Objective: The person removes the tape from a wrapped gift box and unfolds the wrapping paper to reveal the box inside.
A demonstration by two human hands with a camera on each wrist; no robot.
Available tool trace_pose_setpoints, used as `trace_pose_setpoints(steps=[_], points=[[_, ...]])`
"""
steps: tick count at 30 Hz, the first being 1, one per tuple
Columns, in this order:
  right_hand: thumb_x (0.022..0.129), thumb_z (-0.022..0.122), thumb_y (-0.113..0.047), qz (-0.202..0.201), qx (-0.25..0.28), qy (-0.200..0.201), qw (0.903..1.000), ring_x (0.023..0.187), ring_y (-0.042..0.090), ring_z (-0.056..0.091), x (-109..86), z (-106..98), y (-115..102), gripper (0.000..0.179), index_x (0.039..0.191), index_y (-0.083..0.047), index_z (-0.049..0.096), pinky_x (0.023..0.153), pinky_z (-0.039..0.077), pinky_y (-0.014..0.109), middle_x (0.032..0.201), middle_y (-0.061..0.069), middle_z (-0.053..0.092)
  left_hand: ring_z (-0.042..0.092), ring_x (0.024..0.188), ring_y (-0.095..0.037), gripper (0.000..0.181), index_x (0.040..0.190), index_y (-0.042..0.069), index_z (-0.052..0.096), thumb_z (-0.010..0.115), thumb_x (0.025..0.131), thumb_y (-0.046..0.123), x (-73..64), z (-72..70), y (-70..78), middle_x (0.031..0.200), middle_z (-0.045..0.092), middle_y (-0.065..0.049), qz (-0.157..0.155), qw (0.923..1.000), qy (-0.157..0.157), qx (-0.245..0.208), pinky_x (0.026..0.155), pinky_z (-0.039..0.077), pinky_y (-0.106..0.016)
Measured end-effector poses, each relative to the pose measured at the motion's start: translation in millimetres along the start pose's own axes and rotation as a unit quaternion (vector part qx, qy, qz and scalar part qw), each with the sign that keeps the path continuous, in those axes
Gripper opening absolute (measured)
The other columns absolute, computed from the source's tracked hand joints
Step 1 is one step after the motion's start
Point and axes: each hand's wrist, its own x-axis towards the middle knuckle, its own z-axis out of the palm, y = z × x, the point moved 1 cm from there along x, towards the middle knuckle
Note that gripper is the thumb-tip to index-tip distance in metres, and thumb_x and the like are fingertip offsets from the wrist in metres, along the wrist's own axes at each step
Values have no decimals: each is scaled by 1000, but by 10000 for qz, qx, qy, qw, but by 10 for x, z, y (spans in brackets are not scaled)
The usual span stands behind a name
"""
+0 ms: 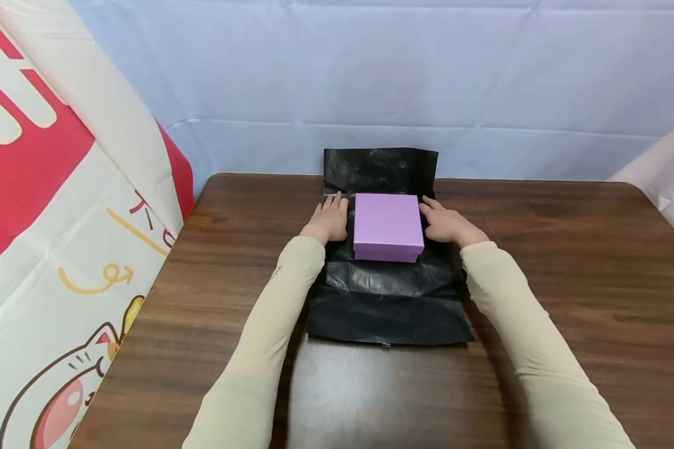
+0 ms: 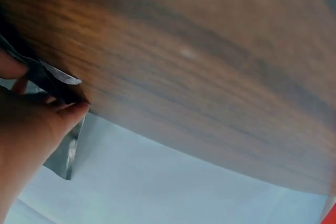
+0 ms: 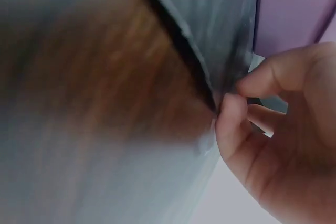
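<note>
A lilac lidded box (image 1: 389, 221) rests on a flat black plastic bag (image 1: 387, 318). The bag's far end stands up against the backdrop. To the left of the box, my left hand (image 1: 330, 219) is at the bag's side edge. In the left wrist view, black plastic (image 2: 50, 80) runs between its thumb and fingers, which pinch it. My right hand (image 1: 448, 223) is at the opposite edge, beside the box. Its thumb and index finger pinch the plastic edge (image 3: 191, 51) in the right wrist view, where part of the box (image 3: 289, 14) shows above.
The brown wooden table (image 1: 567, 268) spreads to both sides and in front of the bag. A pale blue cloth backdrop (image 1: 399, 75) hangs along its far edge. A printed white and red cloth (image 1: 62, 206) hangs at the left.
</note>
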Motion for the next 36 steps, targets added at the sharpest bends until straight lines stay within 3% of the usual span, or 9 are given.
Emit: trace_pose_setpoints(steps=[2,4,8,12,16,22,26,29,36], points=[[87,45,-4,75,9,-67,9999,138,45,13,17,-3,3,70,149,6,13,77,39,48,153,29,-1,-1,144,-28,68,147,10,19,57,91,18,-5,7,-13,158,0,-11,-3,9999,-22,-159,114,4,-48],[87,46,-6,184,88,-120,9997,131,44,31,33,-7,16,73,150,2,10,72,43,45,153,29,-1,-2,144,-26,69,148,11,19,57,91,18,-13,14,-20,158,0,-11,29,9997,-41,-254,113,0,-49],[88,48,-11,299,325,-159,9989,90,37,58,49,-24,38,76,151,-1,8,59,48,38,152,29,-1,-4,144,-25,76,151,11,15,58,89,18,-28,24,-20,158,-1,-9,76,9994,-31,-329,112,-4,-51],[87,50,-10,392,513,-113,9978,68,29,58,57,-19,55,78,152,-2,7,57,50,35,151,29,2,-5,144,-24,79,153,13,13,58,88,20,-49,35,-25,158,-1,-8,56,9998,-18,-206,112,-3,-53],[88,52,-14,504,616,-114,9968,63,29,55,42,-13,60,81,152,-3,4,57,51,35,148,30,5,-3,144,-23,77,153,15,14,56,88,20,-69,44,-19,159,0,-7,102,9999,-34,-110,111,-4,-54],[90,51,-13,322,605,45,9976,73,33,56,2,-38,31,75,151,1,10,57,49,38,148,32,7,0,144,-24,73,152,12,19,55,90,18,-85,-36,-24,158,4,-10,257,9995,111,115,113,0,-51],[91,50,-12,96,175,296,9994,110,46,49,-20,-72,16,66,147,6,20,83,45,53,147,34,13,1,144,-26,67,151,7,23,54,92,16,-101,-148,-69,157,6,-13,492,9977,365,273,114,6,-48],[92,50,-11,-21,-67,493,9988,131,50,26,-58,-103,6,60,145,7,27,97,31,62,147,33,15,2,144,-27,64,149,5,25,54,94,18,-159,-237,-150,157,7,-14,532,9970,521,226,114,8,-49],[92,52,-5,-399,-50,886,9953,115,46,48,-270,-183,31,55,142,8,33,86,41,55,149,32,13,2,144,-28,63,148,4,27,54,94,20,-452,-392,-340,157,10,-15,638,9952,713,-197,112,7,-52]])
